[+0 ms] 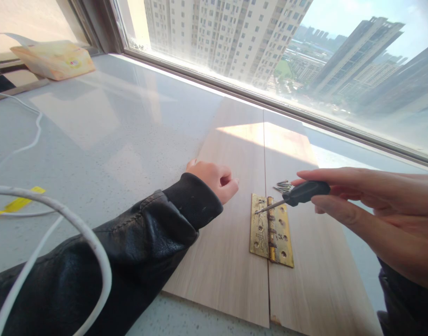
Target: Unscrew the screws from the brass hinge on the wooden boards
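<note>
My right hand pinches the black handle of a screwdriver between thumb and fingers. The screwdriver's thin shank points left and down, its tip over the left leaf of a brass hinge, near a hole. Lying unfolded, the hinge straddles the seam between a left wood board and a right wood board. Several small screws lie in a loose pile on the right board, just above the hinge. Curled closed, my left hand rests on the left board; nothing shows in its fingers.
A white cable loops across the lower left, in front of my left sleeve, with a yellow tag beside it. On the pale speckled countertop, a tissue pack stands at the far left. A window frame borders the back.
</note>
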Demonstrator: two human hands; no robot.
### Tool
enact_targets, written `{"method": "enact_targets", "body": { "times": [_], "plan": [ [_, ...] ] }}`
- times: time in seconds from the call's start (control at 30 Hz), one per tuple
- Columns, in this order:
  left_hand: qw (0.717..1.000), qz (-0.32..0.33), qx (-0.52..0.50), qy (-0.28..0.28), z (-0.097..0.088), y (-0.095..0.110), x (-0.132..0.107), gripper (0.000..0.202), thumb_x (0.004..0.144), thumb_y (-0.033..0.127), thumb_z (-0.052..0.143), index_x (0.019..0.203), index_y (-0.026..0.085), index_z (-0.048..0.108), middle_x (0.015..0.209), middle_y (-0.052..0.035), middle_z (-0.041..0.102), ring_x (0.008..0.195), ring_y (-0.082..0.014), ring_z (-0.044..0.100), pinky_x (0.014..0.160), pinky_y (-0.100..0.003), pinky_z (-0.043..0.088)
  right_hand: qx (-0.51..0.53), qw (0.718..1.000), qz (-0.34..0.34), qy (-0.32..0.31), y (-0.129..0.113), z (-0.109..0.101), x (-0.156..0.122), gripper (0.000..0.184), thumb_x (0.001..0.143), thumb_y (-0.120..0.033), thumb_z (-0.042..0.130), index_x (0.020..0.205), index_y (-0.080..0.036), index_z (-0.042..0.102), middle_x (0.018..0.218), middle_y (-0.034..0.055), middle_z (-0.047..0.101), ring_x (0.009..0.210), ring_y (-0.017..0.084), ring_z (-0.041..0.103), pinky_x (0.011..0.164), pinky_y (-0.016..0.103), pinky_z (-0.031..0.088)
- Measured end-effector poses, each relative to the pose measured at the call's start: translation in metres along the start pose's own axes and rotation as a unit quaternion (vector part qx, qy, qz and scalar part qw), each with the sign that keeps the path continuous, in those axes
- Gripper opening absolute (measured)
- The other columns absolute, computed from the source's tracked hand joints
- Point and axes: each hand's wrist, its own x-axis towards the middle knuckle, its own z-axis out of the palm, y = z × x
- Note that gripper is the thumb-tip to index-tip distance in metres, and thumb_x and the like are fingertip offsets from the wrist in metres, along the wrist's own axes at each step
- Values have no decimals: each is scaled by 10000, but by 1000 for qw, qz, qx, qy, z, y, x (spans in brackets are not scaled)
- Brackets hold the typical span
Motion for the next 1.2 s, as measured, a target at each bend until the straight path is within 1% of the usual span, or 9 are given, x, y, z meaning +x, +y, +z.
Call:
{"method": "enact_targets", "body": {
  "times": [0.2, 0.33, 0.47, 0.57, 0.7, 0.8, 0.97, 1.07, 1.2],
  "plan": [
    [1000, 8, -4, 13, 0, -1, -1, 300, 737, 401, 510, 550, 173, 569, 470, 7, 502, 495, -114, 423, 602, -297, 387, -21, 1000, 4, 0, 0, -5, 6, 264, 726, -523, 684, 858, -294, 699, 709, -28, 685, 569, 132, 616, 460, 250, 479],
    [1000, 15, -5, 8, -1, -1, -2, 288, 732, 408, 529, 576, 177, 602, 501, 0, 547, 505, -123, 455, 608, -304, 400, -10, 999, -19, -40, -4, -9, 5, 229, 716, -494, 709, 825, -296, 673, 679, -47, 658, 554, 113, 588, 449, 225, 449],
    [1000, 18, -15, 3, -2, 0, -3, 291, 728, 414, 536, 585, 172, 612, 508, -3, 561, 509, -122, 465, 635, -315, 418, 21, 997, -5, -68, -3, -12, 4, 256, 698, -497, 724, 762, -264, 640, 639, -42, 618, 549, 115, 564, 437, 225, 423],
    [999, 11, -35, -2, -1, 1, -5, 287, 730, 412, 540, 612, 166, 630, 522, -2, 576, 522, -115, 468, 684, -336, 434, 17, 997, -1, -72, -2, -9, 6, 310, 712, -514, 707, 675, -231, 586, 543, -51, 533, 471, 89, 467, 407, 231, 354],
    [998, 11, -59, 2, 2, 3, -7, 273, 727, 415, 557, 637, 174, 644, 573, 2, 615, 579, -126, 502, 848, -433, 416, -44, 998, 23, -37, 0, -2, 10, 452, 760, -553, 637, 529, -204, 467, 432, -63, 382, 399, 68, 328, 399, 255, 272],
    [998, 13, -52, 23, 5, 4, -8, 256, 726, 402, 564, 636, 177, 645, 607, 1, 637, 626, -138, 533, 957, -497, 344, -54, 997, 28, -43, -1, -1, 11, 432, 766, -561, 626, 556, -208, 492, 456, -57, 433, 417, 77, 368, 417, 258, 285],
    [999, 7, -38, 22, 5, 4, -7, 249, 747, 379, 549, 641, 176, 646, 665, -12, 676, 671, -157, 566, 1016, -542, 279, -87, 995, -1, -54, -5, -9, 10, 437, 767, -604, 599, 577, -224, 497, 442, -66, 413, 392, 74, 348, 409, 258, 265],
    [999, 15, -28, 18, 5, 4, -7, 241, 744, 382, 557, 652, 179, 647, 706, -22, 691, 732, -181, 585, 1018, -558, 273, -97, 993, -14, -65, -6, -9, 10, 387, 783, -598, 585, 641, -238, 586, 492, -65, 503, 383, 69, 386, 421, 262, 297],
    [999, 32, -30, 27, 5, 3, -7, 226, 729, 387, 580, 660, 182, 650, 764, -42, 699, 883, -231, 587, 1010, -563, 292, -79, 996, -22, -30, -9, -3, 10, 236, 807, -503, 609, 783, -278, 675, 605, -59, 621, 461, 88, 500, 467, 262, 368]
  ]
}}
